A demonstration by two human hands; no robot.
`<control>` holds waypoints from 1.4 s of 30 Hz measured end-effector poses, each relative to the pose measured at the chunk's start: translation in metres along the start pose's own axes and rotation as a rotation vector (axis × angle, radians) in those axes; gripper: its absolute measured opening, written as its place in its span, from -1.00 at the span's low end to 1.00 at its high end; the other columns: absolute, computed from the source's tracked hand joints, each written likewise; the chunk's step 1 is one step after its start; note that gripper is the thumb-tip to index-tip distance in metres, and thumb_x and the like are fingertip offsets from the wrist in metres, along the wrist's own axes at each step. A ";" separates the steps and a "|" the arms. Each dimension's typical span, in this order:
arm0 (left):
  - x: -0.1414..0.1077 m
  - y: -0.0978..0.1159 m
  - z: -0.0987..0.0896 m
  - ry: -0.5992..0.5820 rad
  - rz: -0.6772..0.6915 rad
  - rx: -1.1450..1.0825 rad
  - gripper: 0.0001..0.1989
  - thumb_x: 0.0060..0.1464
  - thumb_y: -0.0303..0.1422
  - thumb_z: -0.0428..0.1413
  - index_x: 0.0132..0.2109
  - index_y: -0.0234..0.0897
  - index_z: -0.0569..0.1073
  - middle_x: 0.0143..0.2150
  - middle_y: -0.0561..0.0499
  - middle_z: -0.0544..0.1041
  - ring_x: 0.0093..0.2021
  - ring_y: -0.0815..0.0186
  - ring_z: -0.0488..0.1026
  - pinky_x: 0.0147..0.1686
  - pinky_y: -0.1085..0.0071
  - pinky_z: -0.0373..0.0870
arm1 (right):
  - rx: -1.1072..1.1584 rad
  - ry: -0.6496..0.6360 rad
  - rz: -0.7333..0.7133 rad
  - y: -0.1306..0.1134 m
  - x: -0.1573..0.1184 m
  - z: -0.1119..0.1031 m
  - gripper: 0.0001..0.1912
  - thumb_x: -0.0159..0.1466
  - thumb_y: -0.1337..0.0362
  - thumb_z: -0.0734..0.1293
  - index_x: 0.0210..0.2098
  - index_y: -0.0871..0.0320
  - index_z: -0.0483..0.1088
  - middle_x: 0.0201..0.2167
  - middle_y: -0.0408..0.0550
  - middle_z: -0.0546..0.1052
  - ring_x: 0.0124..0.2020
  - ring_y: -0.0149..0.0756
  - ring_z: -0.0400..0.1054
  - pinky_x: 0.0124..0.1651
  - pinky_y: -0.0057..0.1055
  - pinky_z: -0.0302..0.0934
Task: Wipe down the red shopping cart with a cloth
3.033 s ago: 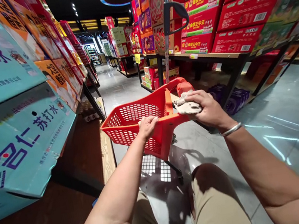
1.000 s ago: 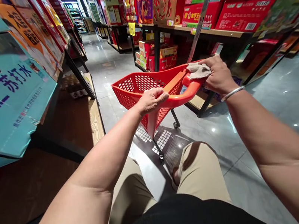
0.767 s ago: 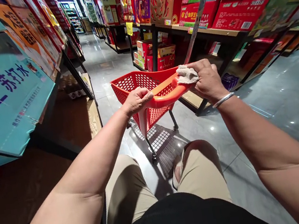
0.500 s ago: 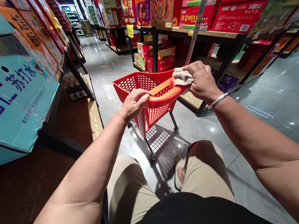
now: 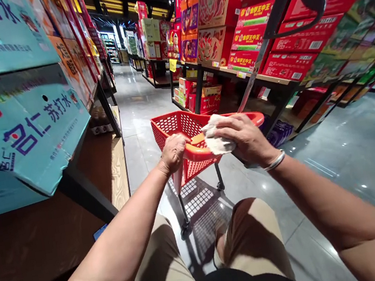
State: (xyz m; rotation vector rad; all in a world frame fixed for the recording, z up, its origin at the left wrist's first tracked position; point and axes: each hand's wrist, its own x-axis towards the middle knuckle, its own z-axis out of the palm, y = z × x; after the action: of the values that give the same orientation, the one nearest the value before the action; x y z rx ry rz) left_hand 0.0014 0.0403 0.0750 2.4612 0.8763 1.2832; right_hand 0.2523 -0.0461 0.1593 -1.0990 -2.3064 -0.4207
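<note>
A red plastic shopping cart (image 5: 185, 124) with perforated sides stands on the floor before my knees. My left hand (image 5: 174, 152) is wrapped round the left end of its orange-red handle (image 5: 198, 152). In my right hand (image 5: 239, 134) is a crumpled whitish cloth (image 5: 218, 134), pressed against the handle's middle and right part. The cloth and fingers cover that stretch of the handle. A metal pole (image 5: 261, 53) with a dark curved hook-like piece at its upper end rises behind the cart's right side.
Light-blue cartons (image 5: 39, 126) are stacked on a shelf close at my left. On the right, shelves hold red boxes (image 5: 292, 64) and patterned gift cartons (image 5: 216, 43). A grey tiled aisle (image 5: 128, 93) runs ahead between the shelves. Black shelf legs (image 5: 107, 108) stand near the cart's left.
My right hand has slid the cloth leftward along the handle toward my left hand. The left hand's fingers have curled tighter round the handle. The view has tilted up slightly.
</note>
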 end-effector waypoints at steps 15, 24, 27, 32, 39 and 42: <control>-0.008 0.007 0.006 0.111 -0.044 0.032 -0.32 0.32 0.02 -0.52 -0.26 -0.17 0.41 -0.24 -0.10 0.53 -0.13 0.16 0.42 0.06 0.13 0.28 | 0.169 -0.158 0.227 0.053 0.043 0.007 -0.63 0.15 0.32 0.28 -0.07 0.07 0.53 -0.08 -0.05 0.57 -0.11 -0.22 0.46 -0.07 -0.33 0.30; -0.013 0.008 0.003 0.112 -0.041 0.045 -0.26 0.30 0.06 -0.57 -0.27 -0.16 0.41 -0.27 -0.09 0.52 -0.13 0.17 0.42 0.08 0.15 0.27 | 0.011 -0.694 0.565 0.110 0.079 0.003 -0.89 0.06 0.41 0.34 -0.48 0.09 0.50 -0.57 -0.14 0.51 -0.51 -0.33 0.35 -0.40 -0.40 0.20; -0.013 0.009 0.002 0.121 -0.018 0.060 -0.27 0.30 0.05 -0.57 -0.29 -0.15 0.41 -0.28 -0.09 0.52 -0.15 0.17 0.41 0.04 0.15 0.28 | -0.026 -0.601 0.838 0.129 0.069 -0.001 -0.90 0.09 0.40 0.34 -0.41 0.11 0.50 -0.56 -0.12 0.51 -0.53 -0.31 0.34 -0.43 -0.37 0.18; -0.005 0.007 0.009 0.119 -0.003 0.102 -0.29 0.32 -0.02 -0.56 -0.28 -0.16 0.41 -0.28 -0.10 0.52 -0.17 0.16 0.39 0.04 0.13 0.27 | 0.033 -0.058 0.454 0.061 0.036 0.000 -0.75 0.21 0.24 0.35 -0.12 0.06 0.53 -0.10 0.02 0.57 -0.14 -0.12 0.45 -0.08 -0.19 0.32; 0.010 0.000 0.019 0.074 -0.022 0.110 -0.39 0.33 -0.08 -0.46 -0.23 -0.19 0.43 -0.23 -0.11 0.51 -0.14 0.13 0.37 0.02 0.13 0.25 | 0.023 0.181 0.060 -0.044 -0.021 0.026 -0.54 0.34 0.27 0.27 0.19 -0.28 0.35 0.14 -0.10 0.44 0.22 -0.03 0.28 0.27 0.11 0.18; 0.010 0.001 0.017 0.062 -0.035 0.071 -0.44 0.34 -0.10 -0.43 -0.23 -0.18 0.41 -0.21 -0.08 0.53 -0.12 0.16 0.39 0.07 0.15 0.23 | -0.075 0.305 0.084 -0.009 -0.042 0.038 -0.51 0.31 0.24 0.32 0.21 -0.25 0.32 0.16 -0.03 0.38 0.28 0.05 0.19 0.29 0.17 0.15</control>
State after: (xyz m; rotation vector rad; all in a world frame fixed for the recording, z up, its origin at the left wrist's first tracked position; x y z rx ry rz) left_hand 0.0194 0.0468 0.0723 2.4590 0.9923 1.3460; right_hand 0.2536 -0.0586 0.1036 -1.0806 -1.9859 -0.6021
